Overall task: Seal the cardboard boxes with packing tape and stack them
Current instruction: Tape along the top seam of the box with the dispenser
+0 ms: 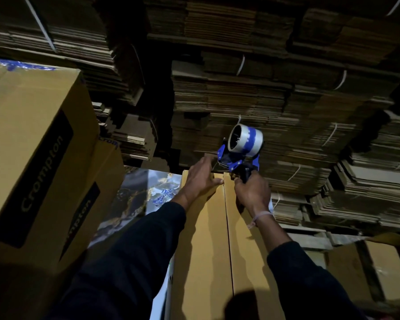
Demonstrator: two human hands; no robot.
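A tall brown cardboard box (206, 250) lies in front of me, its two top flaps meeting in a seam that runs away from me. My left hand (200, 179) lies flat on the left flap at the far end, fingers spread over the edge. My right hand (252, 188) is shut on the handle of a blue tape dispenser (239, 153), which carries a roll of clear tape with blue print. The dispenser's front sits at the far end of the seam, next to my left fingers.
Two stacked brown boxes (39, 158) with dark printed labels stand at the left. A glossy marbled surface (136, 197) shows between them and my box. Bundles of flattened cardboard (286, 100) fill the background. Another brown box (379, 273) sits low at the right.
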